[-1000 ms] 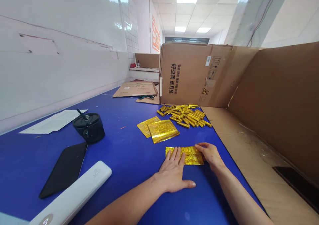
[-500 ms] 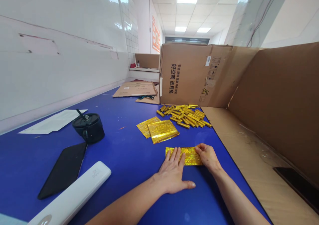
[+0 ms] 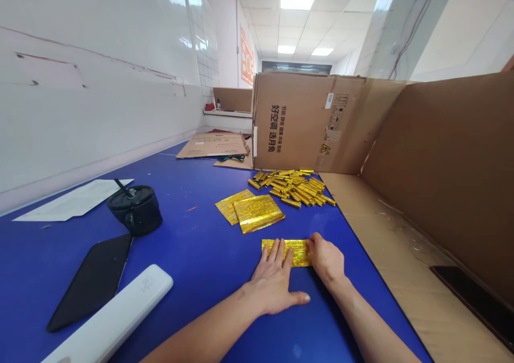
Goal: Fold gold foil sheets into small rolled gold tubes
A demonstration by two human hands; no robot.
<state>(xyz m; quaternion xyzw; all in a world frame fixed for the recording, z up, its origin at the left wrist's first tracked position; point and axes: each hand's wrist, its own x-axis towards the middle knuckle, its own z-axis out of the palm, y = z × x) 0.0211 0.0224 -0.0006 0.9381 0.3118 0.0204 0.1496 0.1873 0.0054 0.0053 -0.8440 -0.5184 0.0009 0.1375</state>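
Observation:
A shiny gold foil paper sheet [image 3: 299, 252] lies on the blue table in front of me. My left hand [image 3: 275, 277] rests flat on its left part, fingers spread and thumb stretched out to the right. At the sheet's right edge, my right hand [image 3: 326, 257] is closed with its fingertips on the foil paper, and the edge itself is hidden under the fingers. Beyond the hands lie more gold foil sheets [image 3: 259, 213], stacked askew. Behind them is a loose pile of several rolled gold foil tubes [image 3: 301, 188].
On the left stand a dark lidded mug [image 3: 138, 210], a black phone-like slab [image 3: 92, 277] and a long white device [image 3: 120, 315]. White paper [image 3: 72, 199] lies by the wall. A cardboard box [image 3: 305, 122] borders the back and right; flat cardboard [image 3: 214, 144] lies at the far end.
My right hand has moved left along the foil paper and its fingers have curled in, so less of the sheet shows. The left hand stays pressed on it. The view has shifted slightly.

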